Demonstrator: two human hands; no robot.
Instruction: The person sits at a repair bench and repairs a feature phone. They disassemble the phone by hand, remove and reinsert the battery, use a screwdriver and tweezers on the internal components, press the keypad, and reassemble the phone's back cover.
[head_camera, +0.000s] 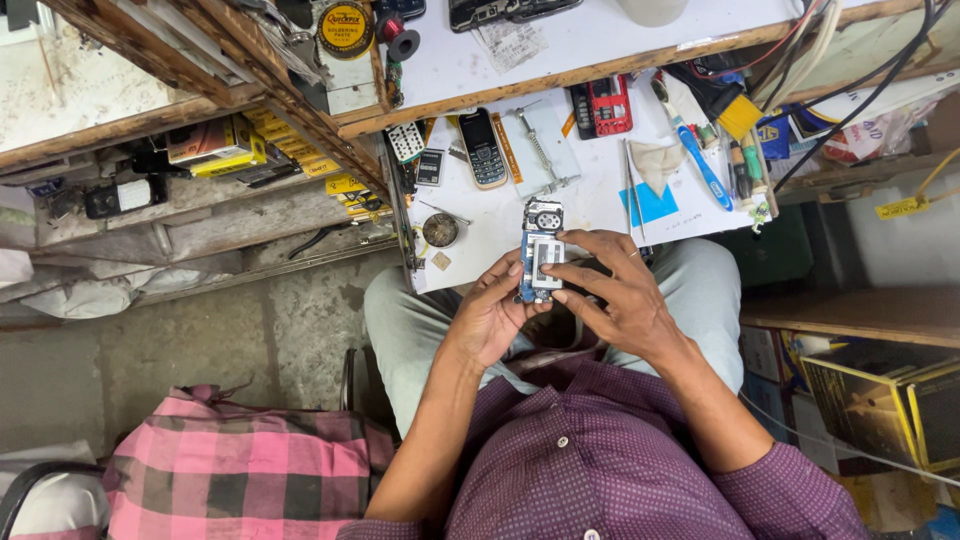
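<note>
A pink and black checked cloth (230, 460) is being shown draped over a seat at the lower left, beside a bare concrete floor (250, 330). Above it, yellow boxes (215, 145) are being kept on a cluttered wooden shelf (120, 125). On the white worktop (600, 195), a small round metal part (440, 230) is being left near the front edge, with a dark keypad phone (483, 148) lying further back beside a strip of metal tools.

At the centre, an opened phone circuit board (540, 262), blue with a pale screen panel, is being held upright over the lap, just in front of the worktop's edge. It is being gripped along its lower left side by the left hand (490, 318), whose fingers are curled around it. It is being pinched from the right by the right hand (615, 290), thumb and fingertips closed on its edge; something dark, possibly a tool, is being partly hidden behind those fingers.

Further right, a red and black phone frame (603, 106) and a blue toothbrush (700, 160) are being left on the worktop, and a yellow-edged box (890, 400) is being stored on the floor.
</note>
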